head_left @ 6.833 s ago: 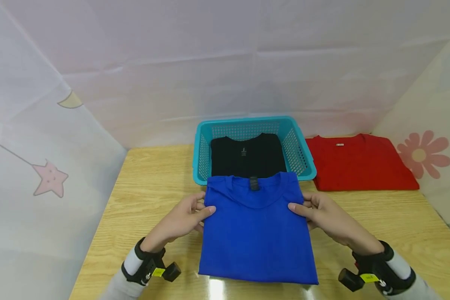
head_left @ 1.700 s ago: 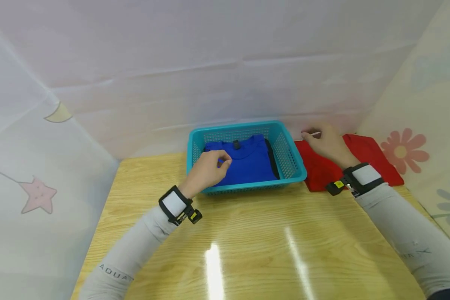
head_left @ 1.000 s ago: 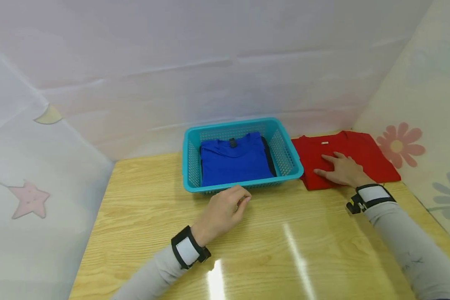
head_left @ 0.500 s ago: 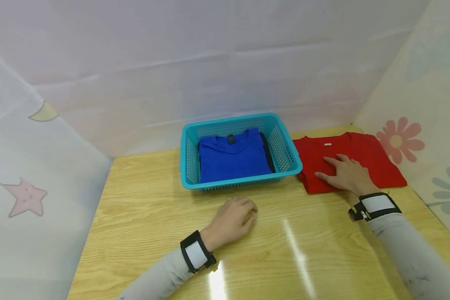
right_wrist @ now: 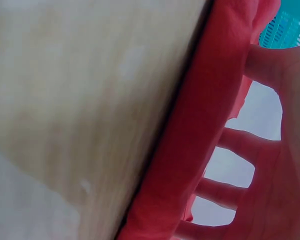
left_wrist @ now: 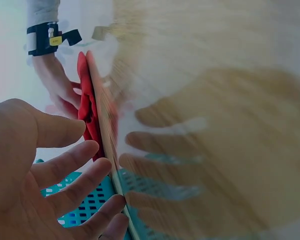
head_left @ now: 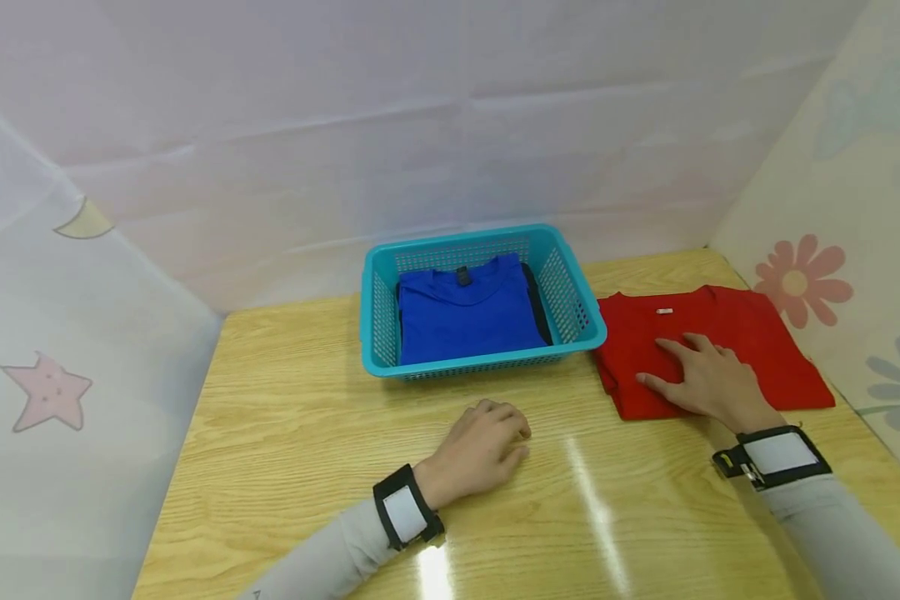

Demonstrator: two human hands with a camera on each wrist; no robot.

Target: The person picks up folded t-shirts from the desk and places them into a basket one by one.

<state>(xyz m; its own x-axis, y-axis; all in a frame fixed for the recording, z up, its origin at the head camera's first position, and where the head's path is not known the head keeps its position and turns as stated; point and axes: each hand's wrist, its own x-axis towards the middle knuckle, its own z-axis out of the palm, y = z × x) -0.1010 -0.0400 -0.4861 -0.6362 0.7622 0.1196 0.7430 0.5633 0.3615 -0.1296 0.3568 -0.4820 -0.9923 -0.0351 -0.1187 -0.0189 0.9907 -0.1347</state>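
Observation:
On the right of the table lies a folded red T-shirt [head_left: 765, 350], its collar label facing up. My right hand [head_left: 708, 379] rests on it with spread fingers; in the right wrist view the fingertips [right_wrist: 235, 142] press on the red cloth [right_wrist: 200, 110]. My left hand [head_left: 480, 450] is over the table in front of the basket, fingers loosely bent and holding nothing. A turquoise plastic basket [head_left: 487, 363] stands at the back middle. Inside it a folded blue T-shirt [head_left: 468, 321] lies on top of a black garment [head_left: 536, 304], of which only an edge shows.
The glossy wooden table [head_left: 270, 433] reflects light in front. A pale cloth backdrop [head_left: 307, 167] rises behind the basket, and side panels with printed star and flower shapes stand left and right. The red T-shirt's left end sits close against the basket.
The blue T-shirt went from both hands into the basket. My right hand then settled on the red T-shirt, which has lately slid toward me. My left hand drew back from the basket.

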